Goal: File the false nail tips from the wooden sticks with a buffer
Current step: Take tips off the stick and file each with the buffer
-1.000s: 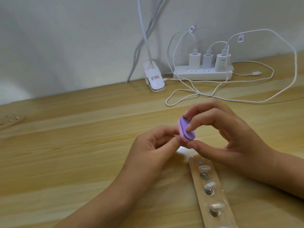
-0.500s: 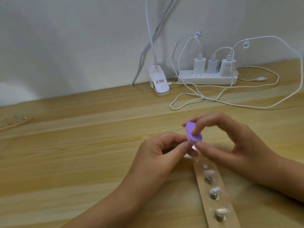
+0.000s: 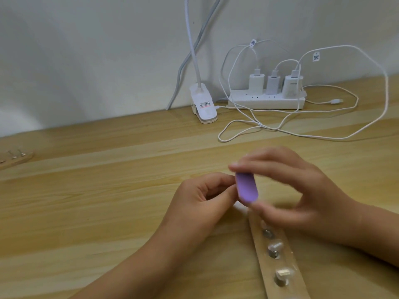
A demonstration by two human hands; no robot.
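The right grip (image 3: 302, 190) pinches the buffer (image 3: 246, 189) by its ends, light and spongy I reckon, while the left grip (image 3: 203, 197) nips a small, probably slippery nail tip (image 3: 240, 205).

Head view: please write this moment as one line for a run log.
right hand: pinches buffer, blurred | left hand: pinched at buffer edge, held thing hidden | wooden stick: on table with nail tips

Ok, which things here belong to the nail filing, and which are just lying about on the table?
Job: purple buffer in the right hand; left hand beside it; wooden stick with nail tips; second stick, far left.
Lying about: clip lamp; power strip; chargers; white cables.
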